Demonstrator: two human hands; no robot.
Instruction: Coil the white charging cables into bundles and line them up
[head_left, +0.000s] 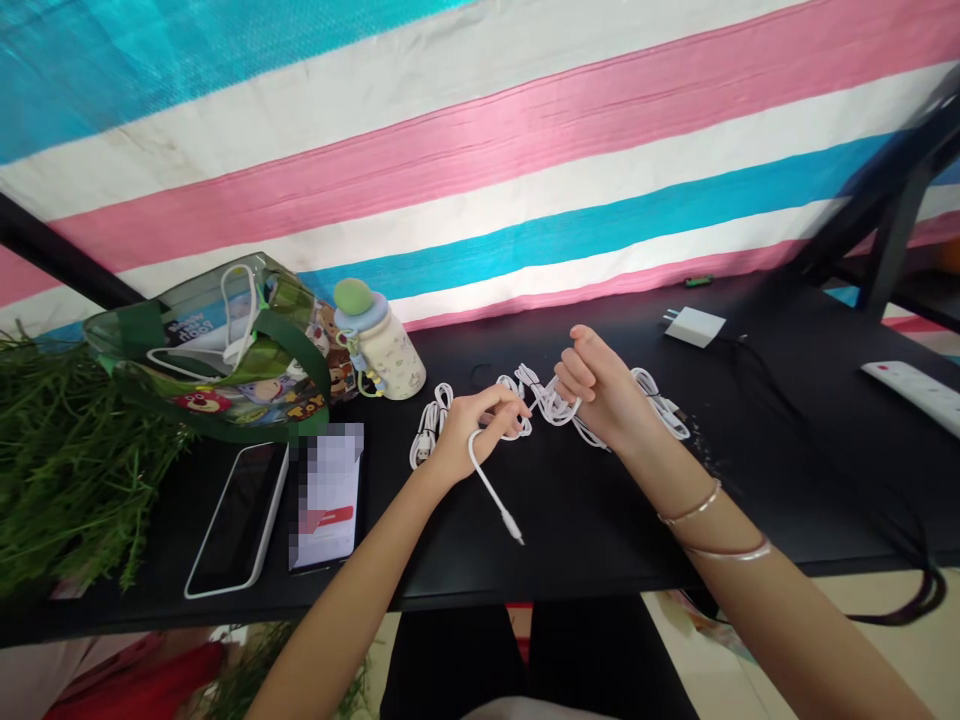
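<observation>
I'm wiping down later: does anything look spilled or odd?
Yes: pale specks dot the black table beside the coiled white cable right of the right hand. They stand out like crumbs, but could be marks.

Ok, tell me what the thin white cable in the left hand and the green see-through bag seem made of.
Thin white cable: probably rubbery plastic with a smooth, satin finish, judging by its even surface and supple bend.

Green see-through bag: likely soft, glossy vinyl, judging by its transparent walls and highlights.

Bright light, pale sheen on the striped sheet (517, 115), wide-angle stretch toward the edges.
</observation>
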